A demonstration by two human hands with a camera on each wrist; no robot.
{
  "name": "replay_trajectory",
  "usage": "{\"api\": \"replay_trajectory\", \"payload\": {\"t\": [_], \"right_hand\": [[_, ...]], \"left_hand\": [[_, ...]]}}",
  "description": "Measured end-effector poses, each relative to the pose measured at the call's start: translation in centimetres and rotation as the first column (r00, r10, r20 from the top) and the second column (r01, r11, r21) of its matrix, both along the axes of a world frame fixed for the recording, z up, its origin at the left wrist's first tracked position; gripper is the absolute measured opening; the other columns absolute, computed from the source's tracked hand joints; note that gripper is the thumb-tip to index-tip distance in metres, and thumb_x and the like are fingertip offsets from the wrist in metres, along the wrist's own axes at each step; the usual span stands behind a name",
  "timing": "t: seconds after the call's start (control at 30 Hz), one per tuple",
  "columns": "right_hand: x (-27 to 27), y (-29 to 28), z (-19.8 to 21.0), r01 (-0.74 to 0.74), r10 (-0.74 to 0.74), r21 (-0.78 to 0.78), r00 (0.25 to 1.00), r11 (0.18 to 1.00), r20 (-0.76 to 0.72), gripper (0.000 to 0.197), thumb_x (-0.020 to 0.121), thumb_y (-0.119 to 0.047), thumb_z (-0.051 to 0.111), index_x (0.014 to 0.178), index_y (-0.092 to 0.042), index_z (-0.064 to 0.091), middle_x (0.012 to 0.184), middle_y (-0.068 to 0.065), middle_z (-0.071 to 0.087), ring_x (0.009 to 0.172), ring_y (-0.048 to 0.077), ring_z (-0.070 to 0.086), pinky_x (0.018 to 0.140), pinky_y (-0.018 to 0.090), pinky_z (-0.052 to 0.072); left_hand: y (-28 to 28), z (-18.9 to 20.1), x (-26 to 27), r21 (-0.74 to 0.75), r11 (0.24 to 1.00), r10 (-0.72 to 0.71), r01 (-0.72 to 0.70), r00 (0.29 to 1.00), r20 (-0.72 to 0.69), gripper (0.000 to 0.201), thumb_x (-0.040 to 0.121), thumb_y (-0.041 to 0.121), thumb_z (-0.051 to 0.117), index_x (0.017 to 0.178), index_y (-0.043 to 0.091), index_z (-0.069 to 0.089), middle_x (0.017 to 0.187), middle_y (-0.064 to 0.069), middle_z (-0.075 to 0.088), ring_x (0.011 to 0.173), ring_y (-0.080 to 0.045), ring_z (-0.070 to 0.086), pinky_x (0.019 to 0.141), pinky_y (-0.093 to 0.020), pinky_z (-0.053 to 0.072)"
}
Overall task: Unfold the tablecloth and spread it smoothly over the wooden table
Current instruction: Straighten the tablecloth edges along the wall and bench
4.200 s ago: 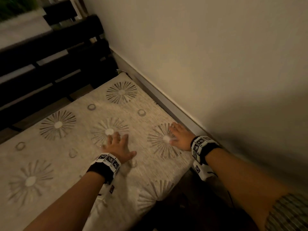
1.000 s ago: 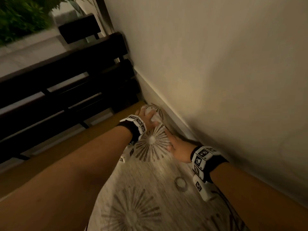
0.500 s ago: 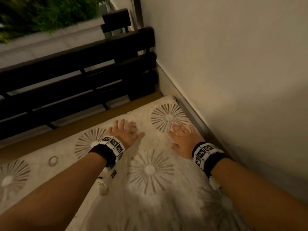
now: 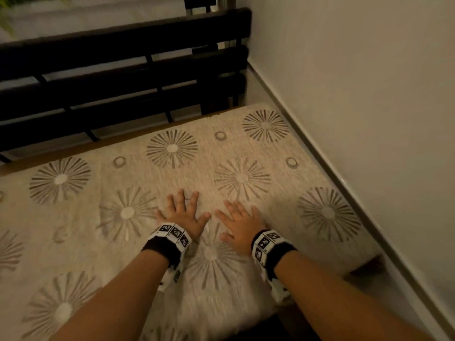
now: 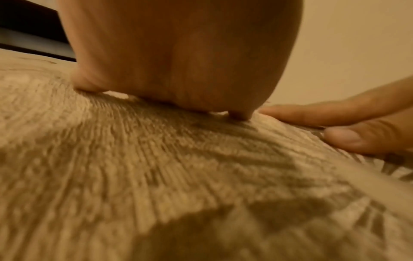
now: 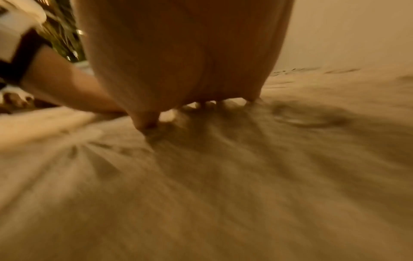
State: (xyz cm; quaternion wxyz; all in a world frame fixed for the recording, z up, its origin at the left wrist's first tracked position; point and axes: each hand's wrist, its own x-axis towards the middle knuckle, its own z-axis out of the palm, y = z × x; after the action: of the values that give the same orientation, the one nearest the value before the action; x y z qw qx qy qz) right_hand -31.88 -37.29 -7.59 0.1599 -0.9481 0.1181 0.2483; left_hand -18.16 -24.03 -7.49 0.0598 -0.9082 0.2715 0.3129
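A beige tablecloth [image 4: 202, 148] with grey starburst and ring patterns lies spread over the wooden table, whose bare edge [image 4: 103, 141] shows as a thin strip along the far side. My left hand [image 4: 183, 214] lies flat on the cloth with fingers spread. Beside it my right hand [image 4: 240, 223] presses palm down, fingers straight. The left wrist view shows the left palm [image 5: 178, 61] on the weave [image 5: 156, 176], with the right hand's fingers [image 5: 335, 113] flat beside it. In the blurred right wrist view the right palm [image 6: 185, 61] rests on the cloth [image 6: 223, 176].
A pale wall [image 4: 357, 82] with a skirting strip [image 4: 327, 163] runs close along the table's right side. A dark slatted bench or railing [image 4: 123, 77] stands just behind the far edge. The cloth's near right corner [image 4: 364, 257] hangs over the table end.
Both hands have slid back from the far right corner toward me across the cloth, staying flat. The view now takes in more of the spread cloth.
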Motion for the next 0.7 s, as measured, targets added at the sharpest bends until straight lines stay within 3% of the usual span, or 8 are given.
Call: {"api": "replay_trajectory", "payload": {"t": [0.1, 0.2, 0.33, 0.4, 0.47, 0.53, 0.63, 0.7], "right_hand": [[-3.2, -3.1, -0.6, 0.067, -0.068, -0.101, 0.998, 0.993, -0.008, 0.07, 0.093, -0.063, 0.024, 0.15, -0.036, -0.006, 0.16, -0.003, -0.017, 0.148, 0.023, -0.013, 0.114, 0.058, -0.002], [-8.3, -8.7, -0.9, 0.321, -0.31, -0.184, 0.947, 0.929, 0.089, 0.066, 0.093, -0.061, 0.02, 0.151, -0.037, -0.002, 0.161, -0.003, -0.01, 0.148, 0.023, -0.007, 0.116, 0.053, 0.001], [-15.4, -17.3, -2.2, 0.69, -0.699, -0.218, 0.714, 0.69, 0.046, 0.067, 0.093, -0.064, 0.018, 0.151, -0.038, -0.003, 0.162, 0.001, -0.007, 0.148, 0.029, -0.002, 0.117, 0.055, 0.007], [-17.2, -19.6, -2.0, 0.759, -0.788, -0.294, 0.615, 0.581, 0.03, 0.078, 0.087, -0.07, 0.02, 0.152, -0.03, 0.006, 0.162, 0.008, -0.002, 0.146, 0.035, 0.002, 0.115, 0.06, 0.009], [-16.3, -18.6, -0.6, 0.665, -0.666, -0.339, 0.734, 0.666, 0.133, 0.072, 0.092, -0.059, 0.028, 0.152, -0.019, 0.016, 0.16, 0.013, 0.006, 0.145, 0.037, 0.009, 0.116, 0.056, 0.012], [-13.9, -15.1, 0.6, 0.403, -0.343, -0.265, 0.907, 0.876, 0.243, 0.064, 0.094, -0.048, 0.027, 0.151, -0.02, 0.018, 0.161, 0.01, 0.008, 0.147, 0.032, 0.012, 0.116, 0.049, 0.015], [-11.2, -7.1, 0.7, 0.001, 0.016, -0.062, 0.96, 0.998, 0.279, 0.064, 0.094, -0.051, 0.021, 0.152, -0.026, 0.013, 0.158, -0.002, -0.009, 0.146, 0.015, -0.007, 0.119, 0.042, -0.002], [-10.8, -3.6, -0.6, -0.061, 0.06, -0.002, 0.97, 0.998, 0.236, 0.063, 0.096, -0.053, 0.022, 0.152, -0.029, 0.005, 0.152, -0.009, -0.02, 0.141, 0.008, -0.018, 0.114, 0.038, -0.014]], "left_hand": [[0.0, 0.3, 0.2, -0.005, 1.0, -0.002, 0.002, 1.0, -0.019, 0.081, 0.082, 0.081, 0.015, 0.146, 0.045, -0.019, 0.157, 0.003, -0.03, 0.145, -0.032, -0.022, 0.112, -0.065, -0.006], [0.1, 0.4, 0.3, 0.023, 1.0, 0.003, -0.002, 1.0, -0.025, 0.082, 0.082, 0.081, 0.016, 0.146, 0.045, -0.019, 0.157, 0.003, -0.029, 0.145, -0.032, -0.022, 0.112, -0.064, -0.005], [-0.2, -0.1, 0.5, 0.029, 1.0, 0.002, -0.002, 1.0, -0.015, 0.082, 0.082, 0.081, 0.016, 0.147, 0.044, -0.019, 0.157, 0.003, -0.029, 0.145, -0.032, -0.021, 0.113, -0.063, -0.004], [-0.3, 0.1, 0.5, 0.034, 0.999, -0.008, 0.009, 1.0, -0.014, 0.082, 0.082, 0.081, 0.015, 0.147, 0.044, -0.02, 0.157, 0.003, -0.03, 0.145, -0.032, -0.021, 0.112, -0.063, -0.004], [-0.2, 0.3, 0.3, 0.046, 0.999, -0.011, 0.012, 1.0, -0.01, 0.082, 0.083, 0.081, 0.015, 0.147, 0.043, -0.02, 0.157, 0.002, -0.029, 0.145, -0.032, -0.021, 0.113, -0.063, -0.002], [-0.3, 0.5, 0.1, 0.052, 0.999, -0.013, 0.013, 1.0, -0.001, 0.082, 0.083, 0.081, 0.015, 0.147, 0.043, -0.02, 0.157, 0.002, -0.029, 0.145, -0.032, -0.02, 0.113, -0.064, -0.001], [-0.5, 0.8, 0.3, 0.083, 0.996, -0.012, 0.012, 1.0, -0.004, 0.083, 0.083, 0.081, 0.016, 0.147, 0.043, -0.02, 0.157, 0.001, -0.029, 0.146, -0.033, -0.019, 0.114, -0.064, 0.001], [-0.8, 0.8, 0.8, 0.11, 0.994, -0.008, 0.011, 1.0, -0.024, 0.087, 0.081, 0.083, 0.016, 0.147, 0.042, -0.021, 0.157, -0.001, -0.03, 0.145, -0.036, -0.02, 0.114, -0.063, 0.002]]}}
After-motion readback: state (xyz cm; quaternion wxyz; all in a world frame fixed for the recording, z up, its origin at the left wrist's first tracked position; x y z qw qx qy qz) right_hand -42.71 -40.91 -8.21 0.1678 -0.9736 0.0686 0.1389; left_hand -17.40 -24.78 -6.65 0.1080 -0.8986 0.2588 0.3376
